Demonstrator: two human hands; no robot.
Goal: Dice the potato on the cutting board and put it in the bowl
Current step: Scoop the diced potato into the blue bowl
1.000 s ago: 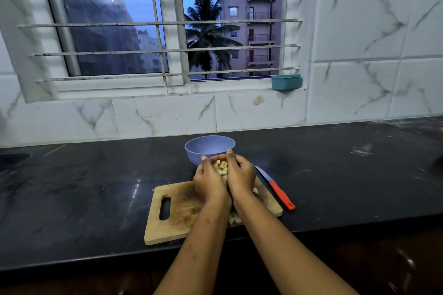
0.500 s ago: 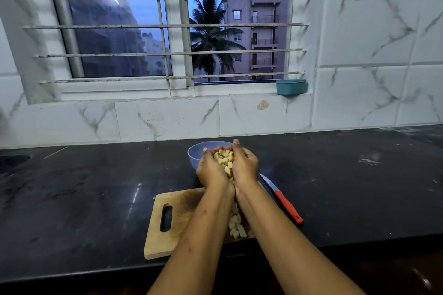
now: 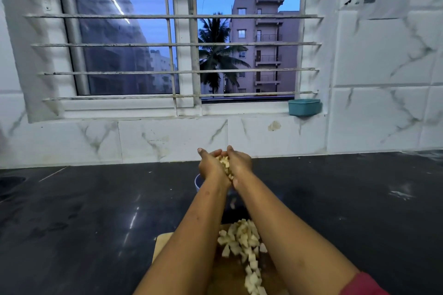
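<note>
My left hand (image 3: 210, 166) and my right hand (image 3: 240, 164) are cupped together, holding a scoop of diced potato (image 3: 224, 163) between the palms. They are raised over the blue bowl (image 3: 198, 182), which is mostly hidden behind my wrists; only its left rim shows. One piece looks blurred between my forearms below the hands. A pile of diced potato (image 3: 243, 244) lies on the wooden cutting board (image 3: 161, 242) between my forearms. The board is largely covered by my arms.
The black countertop (image 3: 96, 211) spreads to both sides. A white tiled wall and a barred window rise behind it. A teal container (image 3: 304, 107) sits on the window sill at the right. The knife is out of sight.
My cupped hands rose from the board with the potato pieces and moved forward over the bowl. The camera came closer, so the knife and most of the board left the view.
</note>
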